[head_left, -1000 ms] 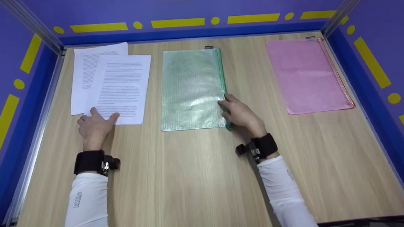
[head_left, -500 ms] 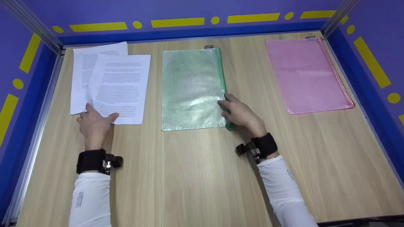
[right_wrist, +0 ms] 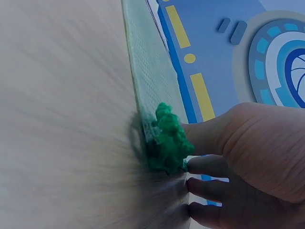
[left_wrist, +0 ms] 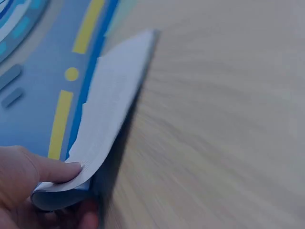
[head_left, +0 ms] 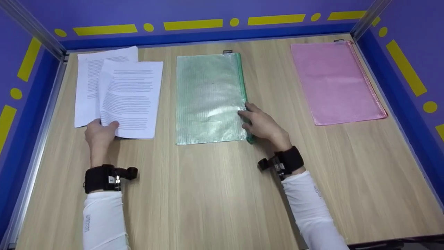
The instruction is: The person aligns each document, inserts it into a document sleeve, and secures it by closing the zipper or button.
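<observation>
My left hand [head_left: 100,136] pinches the lower left corner of the front stack of printed paper [head_left: 131,100], thumb on top and fingers underneath. In the left wrist view the paper [left_wrist: 112,95] curls up at the held edge, off the wood. Behind it, partly covered, lies another set of printed sheets [head_left: 86,107]. My right hand [head_left: 265,125] rests at the right, zipper edge of a green mesh zip pouch [head_left: 208,100], fingers loosely bent. In the right wrist view the bunched green zipper end [right_wrist: 169,140] sits by the thumb, and the fingertips touch the table.
A pink mesh zip pouch [head_left: 338,83] lies flat at the back right of the wooden table [head_left: 208,194]. Blue-purple panels [head_left: 194,10] with yellow marks wall the back and both sides.
My left hand has gone from lying flat over the paper's corner to gripping it, and the corner has lifted and curled. The right hand and the pouches have stayed put.
</observation>
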Demonstrator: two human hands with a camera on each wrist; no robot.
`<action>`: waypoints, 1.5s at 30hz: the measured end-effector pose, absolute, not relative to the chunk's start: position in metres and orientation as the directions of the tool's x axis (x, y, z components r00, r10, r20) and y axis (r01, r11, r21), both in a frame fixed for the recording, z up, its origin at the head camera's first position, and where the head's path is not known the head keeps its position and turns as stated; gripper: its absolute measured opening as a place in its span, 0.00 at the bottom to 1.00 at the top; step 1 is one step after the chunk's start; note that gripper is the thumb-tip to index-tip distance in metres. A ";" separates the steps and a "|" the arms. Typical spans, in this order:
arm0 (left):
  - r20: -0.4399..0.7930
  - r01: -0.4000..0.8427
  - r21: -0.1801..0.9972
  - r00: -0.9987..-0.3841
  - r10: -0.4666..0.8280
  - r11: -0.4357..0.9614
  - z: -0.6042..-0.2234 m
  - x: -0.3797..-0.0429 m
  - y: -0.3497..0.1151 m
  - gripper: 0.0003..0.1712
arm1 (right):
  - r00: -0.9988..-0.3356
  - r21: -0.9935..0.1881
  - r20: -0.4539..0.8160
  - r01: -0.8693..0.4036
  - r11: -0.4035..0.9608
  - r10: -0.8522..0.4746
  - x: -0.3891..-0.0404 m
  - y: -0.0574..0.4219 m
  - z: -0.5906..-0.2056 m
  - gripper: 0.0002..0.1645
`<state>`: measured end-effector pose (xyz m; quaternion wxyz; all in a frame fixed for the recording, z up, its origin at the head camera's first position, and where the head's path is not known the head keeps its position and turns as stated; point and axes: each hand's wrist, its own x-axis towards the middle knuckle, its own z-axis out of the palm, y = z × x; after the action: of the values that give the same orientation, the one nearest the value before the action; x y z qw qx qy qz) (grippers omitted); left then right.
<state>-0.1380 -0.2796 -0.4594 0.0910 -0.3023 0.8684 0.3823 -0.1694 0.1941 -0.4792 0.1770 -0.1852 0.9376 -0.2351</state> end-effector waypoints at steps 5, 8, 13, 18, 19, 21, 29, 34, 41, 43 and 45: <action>-0.428 -0.599 0.706 -0.786 -0.446 0.378 -0.460 -0.136 -0.278 0.36 | -0.868 -0.502 -0.243 -0.270 0.821 -0.434 -0.170 0.194 -0.479 0.32; -0.460 -0.586 0.773 -0.781 -0.421 0.244 -0.458 -0.136 -0.270 0.34 | -0.868 -0.503 -0.245 -0.267 0.822 -0.432 -0.169 0.195 -0.478 0.32; -0.480 -0.542 0.839 -0.781 -0.399 0.052 -0.454 -0.137 -0.254 0.30 | -0.868 -0.510 -0.250 -0.258 0.820 -0.429 -0.168 0.196 -0.478 0.32; -0.415 -0.451 0.893 -0.811 -0.413 -0.012 -0.450 -0.136 -0.239 0.27 | -0.869 -0.506 -0.253 -0.256 0.823 -0.426 -0.168 0.197 -0.478 0.32; -0.405 -0.435 0.900 -0.812 -0.420 -0.027 -0.449 -0.136 -0.236 0.26 | -0.869 -0.505 -0.253 -0.257 0.824 -0.426 -0.168 0.197 -0.478 0.32; -0.386 -0.406 0.913 -0.816 -0.431 -0.049 -0.448 -0.137 -0.228 0.25 | -0.869 -0.502 -0.251 -0.259 0.825 -0.426 -0.168 0.197 -0.477 0.32; -0.289 -0.310 0.950 -0.867 -0.406 -0.015 -0.447 -0.141 -0.191 0.25 | -0.869 -0.495 -0.250 -0.264 0.828 -0.426 -0.166 0.195 -0.475 0.32; -0.248 -0.263 0.965 -0.891 -0.381 -0.015 -0.449 -0.145 -0.168 0.25 | -0.894 -0.504 -0.207 -0.251 0.827 -0.397 -0.167 0.190 -0.475 0.30; -0.175 -0.163 0.985 -0.931 -0.322 -0.065 -0.456 -0.147 -0.132 0.25 | -0.961 -0.646 -0.041 -0.183 0.741 -0.273 -0.168 0.182 -0.474 0.28; -0.174 -0.151 0.984 -0.941 -0.290 -0.100 -0.458 -0.148 -0.120 0.25 | -0.976 -0.709 -0.008 -0.147 0.690 -0.216 -0.168 0.181 -0.473 0.30; -0.182 -0.150 0.979 -0.946 -0.268 -0.135 -0.460 -0.149 -0.109 0.24 | -0.987 -0.769 0.000 -0.104 0.631 -0.162 -0.168 0.180 -0.472 0.33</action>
<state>-0.1488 -0.1086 -0.4596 -0.0400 -0.1594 0.6564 0.7363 -0.1682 0.1805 -0.4715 0.0345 -0.0738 0.9024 -0.4232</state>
